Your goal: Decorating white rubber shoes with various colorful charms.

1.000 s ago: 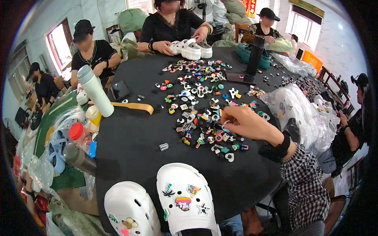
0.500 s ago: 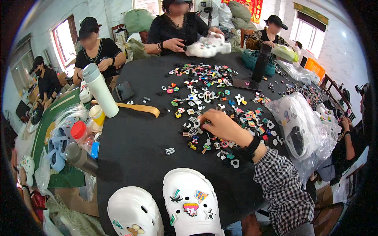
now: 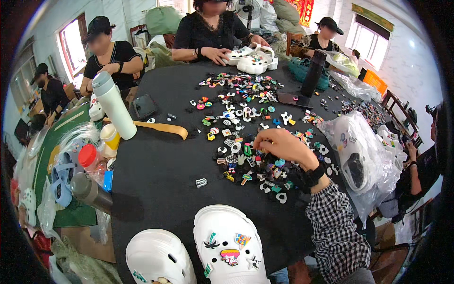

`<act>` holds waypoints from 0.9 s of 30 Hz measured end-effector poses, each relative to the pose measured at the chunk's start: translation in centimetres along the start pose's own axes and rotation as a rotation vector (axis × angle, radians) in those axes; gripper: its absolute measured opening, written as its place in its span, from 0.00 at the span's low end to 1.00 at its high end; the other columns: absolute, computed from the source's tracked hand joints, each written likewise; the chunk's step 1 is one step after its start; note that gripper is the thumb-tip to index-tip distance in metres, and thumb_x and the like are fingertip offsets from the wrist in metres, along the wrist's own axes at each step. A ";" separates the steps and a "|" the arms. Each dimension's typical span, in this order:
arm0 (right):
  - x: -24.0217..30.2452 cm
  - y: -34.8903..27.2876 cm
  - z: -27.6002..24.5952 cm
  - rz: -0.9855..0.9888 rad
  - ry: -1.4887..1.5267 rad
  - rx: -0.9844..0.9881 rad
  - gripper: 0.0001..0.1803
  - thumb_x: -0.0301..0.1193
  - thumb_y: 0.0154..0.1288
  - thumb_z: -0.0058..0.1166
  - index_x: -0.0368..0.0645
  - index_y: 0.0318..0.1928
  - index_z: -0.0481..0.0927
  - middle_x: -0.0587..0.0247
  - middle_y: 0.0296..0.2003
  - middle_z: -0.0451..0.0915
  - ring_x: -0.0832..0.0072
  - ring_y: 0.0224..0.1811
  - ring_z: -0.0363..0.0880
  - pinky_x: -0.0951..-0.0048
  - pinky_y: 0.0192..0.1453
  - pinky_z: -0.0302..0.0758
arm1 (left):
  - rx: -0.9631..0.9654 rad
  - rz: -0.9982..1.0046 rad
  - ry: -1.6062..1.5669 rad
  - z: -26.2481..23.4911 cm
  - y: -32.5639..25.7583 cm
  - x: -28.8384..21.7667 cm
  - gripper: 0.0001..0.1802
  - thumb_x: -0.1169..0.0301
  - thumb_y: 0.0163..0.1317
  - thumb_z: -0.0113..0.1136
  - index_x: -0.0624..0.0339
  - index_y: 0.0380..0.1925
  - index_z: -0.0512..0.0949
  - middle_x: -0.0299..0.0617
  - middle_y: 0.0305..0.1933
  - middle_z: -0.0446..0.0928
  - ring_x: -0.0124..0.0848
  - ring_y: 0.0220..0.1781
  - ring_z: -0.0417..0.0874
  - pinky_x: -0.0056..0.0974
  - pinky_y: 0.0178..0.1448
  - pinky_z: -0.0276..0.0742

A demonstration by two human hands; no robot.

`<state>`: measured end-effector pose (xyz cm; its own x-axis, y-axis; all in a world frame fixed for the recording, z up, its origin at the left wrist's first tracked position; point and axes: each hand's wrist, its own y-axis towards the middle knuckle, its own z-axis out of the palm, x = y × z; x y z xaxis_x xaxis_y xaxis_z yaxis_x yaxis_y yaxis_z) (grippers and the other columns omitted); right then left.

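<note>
My right hand (image 3: 283, 146), in a black-and-white checked sleeve with a dark wristband, hovers low over a spread of small colourful shoe charms (image 3: 246, 178). Its fingers are bent downward and slightly apart, and I see nothing held between them. Beside the fingertips lies a green charm (image 3: 248, 149). At the near edge stand two white clogs: the right clog (image 3: 222, 265) carries several charms, among them a palm tree and a pink-and-yellow figure. Charms also sit on the left clog (image 3: 160, 251), partly cut off by the frame. My left hand is out of sight.
A single grey-white charm (image 3: 201, 182) lies apart on the black table (image 3: 156, 199). Leftward are a pale green bottle (image 3: 114, 106), wooden shoehorn (image 3: 163, 128), dark bottle (image 3: 90, 189) and red-lidded jar (image 3: 88, 156). Bagged white shoes (image 3: 357, 156) are at right. Across, a co-worker touches white clogs (image 3: 255, 60).
My right hand has shifted slightly right over the charms, uncovering the green one. The co-worker across has lowered a white clog to the table, beside another. The whole view has shifted a little.
</note>
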<state>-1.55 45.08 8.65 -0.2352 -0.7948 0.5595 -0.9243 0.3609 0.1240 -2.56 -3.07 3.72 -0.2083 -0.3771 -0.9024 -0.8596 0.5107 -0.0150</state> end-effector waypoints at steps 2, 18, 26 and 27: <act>0.5 0.3 0.1 0.039 0.058 -0.120 0.12 0.22 0.57 0.42 0.37 0.35 0.81 0.53 0.30 0.82 0.64 0.34 0.82 0.67 0.41 0.77 | -0.007 -0.011 -0.002 0.0 -0.1 0.0 0.15 0.78 0.58 0.61 0.70 0.45 0.75 0.45 0.43 0.78 0.36 0.41 0.76 0.39 0.49 0.70; 1.0 4.6 7.8 -0.130 -0.395 -0.241 0.05 0.28 0.60 0.54 0.45 0.37 0.75 0.56 0.34 0.74 0.59 0.40 0.77 0.61 0.43 0.76 | -0.014 -0.050 0.006 0.0 -0.1 -0.2 0.13 0.78 0.59 0.60 0.70 0.44 0.75 0.44 0.39 0.78 0.32 0.36 0.76 0.37 0.43 0.72; 3.1 4.0 7.4 -0.230 -0.176 -0.281 0.07 0.23 0.58 0.52 0.42 0.39 0.74 0.57 0.33 0.74 0.59 0.40 0.77 0.61 0.42 0.75 | -0.109 -0.007 -0.071 0.4 -0.5 2.2 0.12 0.78 0.62 0.58 0.69 0.45 0.74 0.38 0.36 0.77 0.25 0.32 0.74 0.30 0.36 0.71; 3.2 3.5 7.1 -0.206 -0.084 -0.282 0.07 0.23 0.59 0.52 0.41 0.39 0.75 0.57 0.34 0.75 0.59 0.40 0.77 0.61 0.43 0.75 | -0.099 -0.003 -0.076 0.7 -0.4 2.8 0.12 0.78 0.62 0.58 0.69 0.45 0.74 0.38 0.36 0.77 0.25 0.32 0.74 0.30 0.36 0.71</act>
<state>-7.66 40.36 5.04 -0.0870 -0.8980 0.4313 -0.8386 0.2997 0.4548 -2.52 -3.76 0.87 -0.1728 -0.3173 -0.9324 -0.9027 0.4298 0.0211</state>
